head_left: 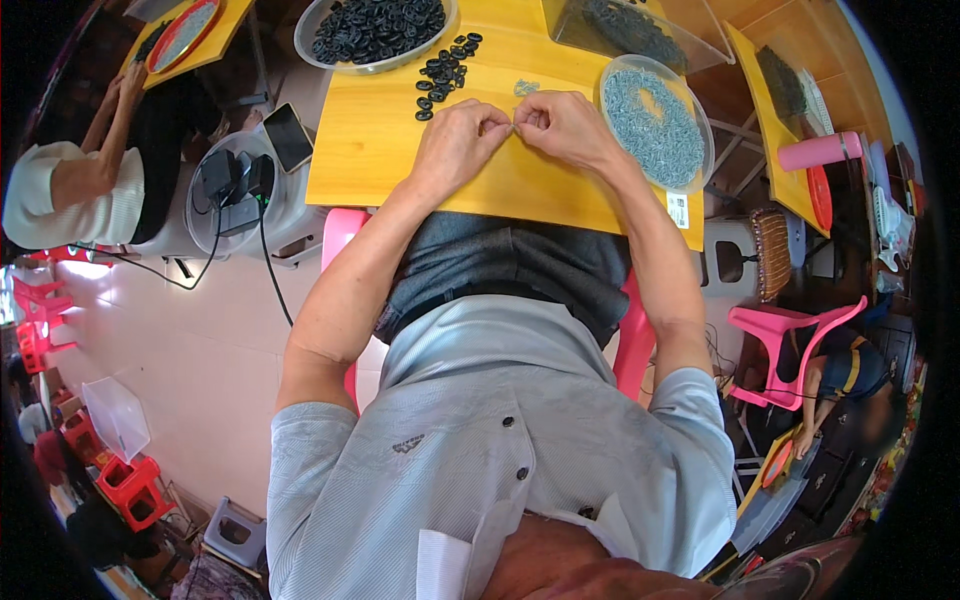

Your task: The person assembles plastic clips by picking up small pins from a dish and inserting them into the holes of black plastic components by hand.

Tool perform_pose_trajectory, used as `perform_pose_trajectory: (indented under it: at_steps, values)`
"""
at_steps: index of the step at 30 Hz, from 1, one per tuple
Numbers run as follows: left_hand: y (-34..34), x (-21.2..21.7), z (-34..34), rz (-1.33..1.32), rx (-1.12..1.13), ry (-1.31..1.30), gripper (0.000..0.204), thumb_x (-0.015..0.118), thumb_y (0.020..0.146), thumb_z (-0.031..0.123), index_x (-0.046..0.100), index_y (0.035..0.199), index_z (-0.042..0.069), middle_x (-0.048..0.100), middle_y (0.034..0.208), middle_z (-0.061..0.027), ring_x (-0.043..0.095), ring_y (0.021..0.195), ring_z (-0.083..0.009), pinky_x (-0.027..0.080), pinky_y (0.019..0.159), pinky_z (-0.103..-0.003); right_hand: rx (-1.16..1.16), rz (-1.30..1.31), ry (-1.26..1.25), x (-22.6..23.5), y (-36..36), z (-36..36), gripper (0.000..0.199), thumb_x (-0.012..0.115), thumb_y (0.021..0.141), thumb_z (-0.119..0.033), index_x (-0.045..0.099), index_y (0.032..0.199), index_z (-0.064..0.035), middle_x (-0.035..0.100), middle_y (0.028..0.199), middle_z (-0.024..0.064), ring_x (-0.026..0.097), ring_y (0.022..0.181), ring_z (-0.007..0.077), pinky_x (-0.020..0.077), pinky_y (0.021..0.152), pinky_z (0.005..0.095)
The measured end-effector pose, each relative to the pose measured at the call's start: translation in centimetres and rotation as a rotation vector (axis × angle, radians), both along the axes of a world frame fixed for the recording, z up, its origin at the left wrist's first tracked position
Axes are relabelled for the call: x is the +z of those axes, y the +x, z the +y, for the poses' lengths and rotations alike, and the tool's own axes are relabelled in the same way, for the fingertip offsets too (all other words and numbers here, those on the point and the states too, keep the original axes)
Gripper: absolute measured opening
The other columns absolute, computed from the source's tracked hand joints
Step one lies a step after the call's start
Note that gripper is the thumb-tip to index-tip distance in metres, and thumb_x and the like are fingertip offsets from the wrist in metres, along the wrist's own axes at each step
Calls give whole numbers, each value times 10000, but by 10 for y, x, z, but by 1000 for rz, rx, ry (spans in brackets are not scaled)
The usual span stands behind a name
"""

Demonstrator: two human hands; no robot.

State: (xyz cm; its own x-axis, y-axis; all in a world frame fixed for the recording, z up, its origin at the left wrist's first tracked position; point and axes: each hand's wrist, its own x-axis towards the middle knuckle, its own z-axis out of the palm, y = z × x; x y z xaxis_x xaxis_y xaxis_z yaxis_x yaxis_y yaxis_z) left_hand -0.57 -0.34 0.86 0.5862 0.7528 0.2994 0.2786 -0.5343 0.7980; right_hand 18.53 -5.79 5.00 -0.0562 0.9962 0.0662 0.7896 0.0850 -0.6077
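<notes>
Over the yellow table (385,165) my left hand (458,148) and my right hand (565,128) meet, thumbs and forefingers pinched together tip to tip. Whatever sits between the fingertips is too small to make out. Beyond my left hand lies a loose group of small black oval pieces (441,73). A little pile of small silvery metal parts (526,88) lies just past my right hand. To the right of that hand stands a round clear tub (708,150) holding many small silvery-blue metal parts (655,135).
A clear bowl (372,69) of black oval pieces stands at the far left of the table, and a clear bin (690,42) of dark parts at the far right. Left of the table, a stool carries a phone (289,137) and black adapters (222,175). Other people work at both sides.
</notes>
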Motion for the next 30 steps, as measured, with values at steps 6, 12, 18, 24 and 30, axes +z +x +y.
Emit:
perform_pose_trajectory:
  at_steps: [6,12,18,24,30]
  values:
    - [0,-1,0,12,11,7,124,698,833,109,729,869,-5,683,827,-168,673,777,-322,533,721,-407,-108,151,-45,-7,1,2,191,663,811,-154,718,887,12,674,705,88,626,643,152,505,637,299]
    - [1,-2,-2,-13,42,31,121,702,828,111,728,861,-2,674,805,-157,669,755,-311,534,708,-400,-209,-135,23,-7,7,3,197,641,804,-179,745,892,-38,713,795,165,692,759,354,546,725,424]
    - [0,1,-1,-51,90,-66,173,721,853,164,743,912,3,690,831,-155,678,763,-292,531,697,-387,-144,138,129,-9,8,5,181,713,867,-150,733,966,1,654,675,30,599,644,80,477,596,264]
    - [2,-4,1,-104,89,-73,218,735,873,193,742,945,-12,703,813,-141,668,713,-225,526,669,-346,-63,359,-68,-1,-3,-1,170,710,873,-130,723,984,-1,662,711,13,583,649,58,468,593,239]
    - [1,-2,1,-163,94,-215,217,724,908,182,734,962,-28,674,710,-48,595,634,-98,480,597,-269,-82,372,-47,-1,-4,0,167,701,871,-128,724,975,1,660,687,17,574,625,56,449,562,244]
